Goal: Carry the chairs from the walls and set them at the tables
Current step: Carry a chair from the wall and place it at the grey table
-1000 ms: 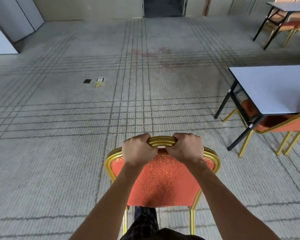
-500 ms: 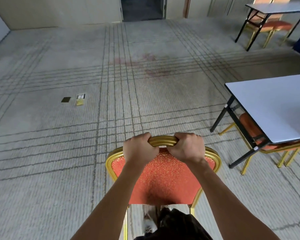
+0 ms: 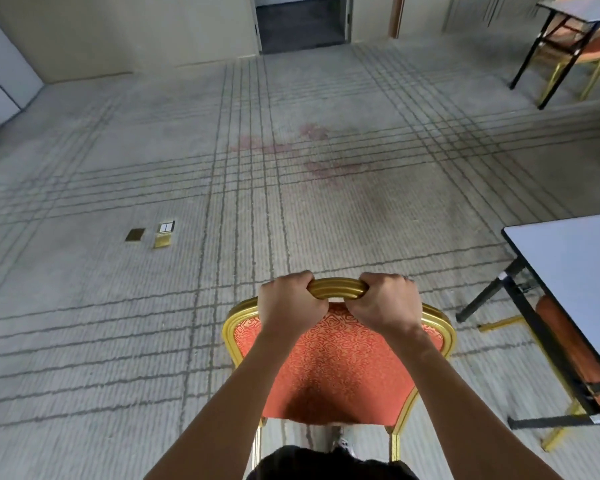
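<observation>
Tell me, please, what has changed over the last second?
The person has walked forward with the chair: the floor plates and the near table have slid lower in view, the table also rightward. Nothing was taken or released; the left hand and right hand still grip the chair's top rail.

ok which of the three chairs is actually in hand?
The centre chair: left hand and right hand grip its gold top rail. The others sit under the near table and far table.

Both bare forearms reached forward and slightly inward, left hand [image 3: 291, 303] and right hand [image 3: 384, 302] side by side, knuckles up, fingers curled tight over the top rail of the chair [image 3: 336, 368].
</observation>
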Motion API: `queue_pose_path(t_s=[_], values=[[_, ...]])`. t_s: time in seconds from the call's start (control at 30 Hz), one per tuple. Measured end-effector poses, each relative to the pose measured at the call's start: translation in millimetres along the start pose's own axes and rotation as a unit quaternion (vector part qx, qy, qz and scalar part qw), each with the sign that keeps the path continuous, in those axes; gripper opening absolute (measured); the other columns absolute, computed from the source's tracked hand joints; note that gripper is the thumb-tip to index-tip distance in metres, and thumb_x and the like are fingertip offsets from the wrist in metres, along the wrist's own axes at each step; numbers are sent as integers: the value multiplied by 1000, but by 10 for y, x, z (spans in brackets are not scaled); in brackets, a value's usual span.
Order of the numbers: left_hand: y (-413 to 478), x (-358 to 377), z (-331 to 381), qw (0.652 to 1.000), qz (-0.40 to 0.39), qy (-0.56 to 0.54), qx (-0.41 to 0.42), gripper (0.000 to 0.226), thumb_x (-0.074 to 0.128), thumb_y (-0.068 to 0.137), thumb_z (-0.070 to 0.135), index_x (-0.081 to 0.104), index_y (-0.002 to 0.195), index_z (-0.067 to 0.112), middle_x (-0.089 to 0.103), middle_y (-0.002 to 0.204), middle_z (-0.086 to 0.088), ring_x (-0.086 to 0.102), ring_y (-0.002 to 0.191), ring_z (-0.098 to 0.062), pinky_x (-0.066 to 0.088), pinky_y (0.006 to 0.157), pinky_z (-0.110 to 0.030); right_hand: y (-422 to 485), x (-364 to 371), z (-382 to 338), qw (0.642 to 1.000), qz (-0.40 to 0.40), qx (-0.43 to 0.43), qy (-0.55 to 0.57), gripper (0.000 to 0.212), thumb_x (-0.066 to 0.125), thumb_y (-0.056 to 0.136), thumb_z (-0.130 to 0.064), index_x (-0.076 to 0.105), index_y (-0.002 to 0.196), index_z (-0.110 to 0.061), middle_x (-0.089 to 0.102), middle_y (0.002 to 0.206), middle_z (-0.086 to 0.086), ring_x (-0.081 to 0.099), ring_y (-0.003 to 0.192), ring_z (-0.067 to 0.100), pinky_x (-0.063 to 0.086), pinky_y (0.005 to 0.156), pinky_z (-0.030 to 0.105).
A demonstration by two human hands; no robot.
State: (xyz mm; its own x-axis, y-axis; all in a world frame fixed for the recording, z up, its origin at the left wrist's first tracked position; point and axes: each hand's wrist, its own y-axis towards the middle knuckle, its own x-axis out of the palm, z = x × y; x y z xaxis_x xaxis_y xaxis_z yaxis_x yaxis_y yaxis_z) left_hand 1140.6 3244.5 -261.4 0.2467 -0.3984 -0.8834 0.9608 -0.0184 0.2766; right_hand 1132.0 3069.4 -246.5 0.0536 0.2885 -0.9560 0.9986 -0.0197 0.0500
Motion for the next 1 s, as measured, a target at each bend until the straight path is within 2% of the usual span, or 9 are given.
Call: queue_pose_path(t_s=[0.07, 0.13, 0.2, 0.37, 0.5, 0.6, 0.7, 0.83, 1.0], values=[[386, 91, 27, 1000, 3, 4, -2, 24, 59, 51, 28, 37, 53, 18, 30, 40, 5, 34, 35, -20, 24, 42, -19, 409, -26, 55, 1000, 1, -8, 8, 28, 61, 81, -49, 56, 69, -24, 65, 67, -6, 63, 62, 22, 51, 63, 29], [820, 210, 21, 1000, -7, 0, -14, 20, 56, 53, 29, 41, 54, 17, 33, 41, 5, 38, 37, -21, 32, 42, -21, 870, -42, 77, 1000, 2, -9, -1, 30, 60, 81, -51, 60, 71, -23, 66, 67, -7, 63, 62, 21, 53, 64, 30], [1247, 320, 11, 999, -20, 1, -25, 18, 57, 54, 29, 48, 57, 15, 39, 43, 3, 43, 40, -22, 41, 44, -25, 1301, -47, 119, 1000, 4, -16, 4, 30, 62, 81, -49, 63, 73, -21, 65, 67, -6, 62, 60, 22, 50, 62, 29], [2335, 720, -117, 999, -21, -14, -29, 20, 57, 54, 30, 45, 59, 14, 43, 44, 1, 44, 41, -23, 42, 44, -26, 2438, 51, 198, 999, 30, -24, -5, 30, 65, 79, -47, 58, 66, -20, 65, 64, -5, 61, 57, 23, 42, 58, 27], [3308, 1084, -219, 1000, -16, -26, 4, 26, 57, 56, 30, 35, 55, 16, 38, 43, 1, 41, 40, -22, 35, 43, -25, 3413, 152, 299, 998, 55, -9, -16, 32, 65, 78, -47, 57, 64, -19, 64, 61, -4, 61, 55, 24, 38, 57, 25], [4071, 1246, -216, 999, -29, -25, 36, 28, 60, 57, 30, 36, 56, 17, 36, 43, 4, 37, 40, -18, 25, 45, -23, 4065, 133, 330, 996, 86, 18, -11, 34, 69, 75, -46, 57, 62, -17, 62, 56, -3, 60, 52, 26, 47, 55, 28], [4765, 1354, -154, 997, -41, -15, 67, 28, 62, 57, 32, 40, 59, 15, 40, 45, 4, 45, 42, -21, 29, 46, -23, 4684, 35, 410, 995, 89, 43, -7, 33, 63, 72, -48, 56, 61, -18, 63, 57, -3, 60, 53, 27, 50, 57, 30], [5599, 1540, -56, 995, -53, -18, 81, 29, 66, 57, 32, 43, 59, 14, 41, 45, 4, 42, 41, -18, 27, 45, -22, 5452, -46, 547, 993, 99, 56, 0, 33, 55, 68, -52, 55, 60, -20, 63, 58, -3, 61, 55, 28, 47, 58, 30], [6609, 1957, 86, 994, -49, -20, 94, 35, 63, 55, 31, 32, 56, 16, 34, 44, 5, 41, 41, -22, 25, 45, -23, 6506, 26, 895, 993, 89, 71, -23, 33, 60, 70, -52, 57, 64, -20, 66, 62, -3, 64, 61, 27, 50, 60, 31]])
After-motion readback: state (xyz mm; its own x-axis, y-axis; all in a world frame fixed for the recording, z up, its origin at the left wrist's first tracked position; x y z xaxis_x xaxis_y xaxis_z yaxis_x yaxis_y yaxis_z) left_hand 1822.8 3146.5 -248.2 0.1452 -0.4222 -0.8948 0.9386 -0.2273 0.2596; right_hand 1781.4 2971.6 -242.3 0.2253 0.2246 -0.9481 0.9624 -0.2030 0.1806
